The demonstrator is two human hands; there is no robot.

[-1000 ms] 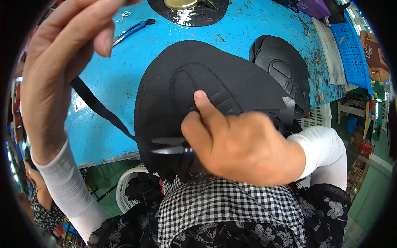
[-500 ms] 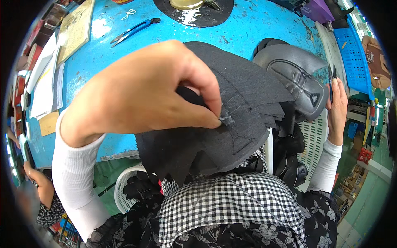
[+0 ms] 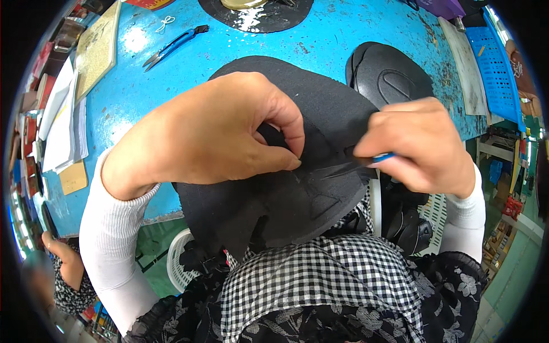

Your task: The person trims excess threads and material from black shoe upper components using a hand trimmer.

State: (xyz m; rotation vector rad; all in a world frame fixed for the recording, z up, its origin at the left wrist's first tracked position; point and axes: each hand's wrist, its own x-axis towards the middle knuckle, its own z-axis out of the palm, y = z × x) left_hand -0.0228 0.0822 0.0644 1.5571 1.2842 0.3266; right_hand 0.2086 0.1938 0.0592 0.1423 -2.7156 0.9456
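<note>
A stack of black fabric panels (image 3: 320,108) with stitched and embossed lines lies across the near table edge and my lap. My left hand (image 3: 211,131) is closed over the upper panel, thumb and forefinger pinching near its middle; what sits between the fingertips is too small to make out. My right hand (image 3: 420,146) grips a pair of blue-handled thread snips (image 3: 383,156), mostly hidden in the fist. Their dark, narrow blades point left, low over the panel, towards my left fingertips.
Shiny black moulded panels (image 3: 389,71) lie behind my right hand. Another pair of blue snips (image 3: 174,47) rests at the upper left, near papers (image 3: 66,126). A gold tin (image 3: 245,3) stands on a black disc at the back. A blue basket (image 3: 494,68) is far right.
My right hand has come in from the right with the snips, to over the panel. My left hand keeps its pinch. The top panel has shifted slightly left.
</note>
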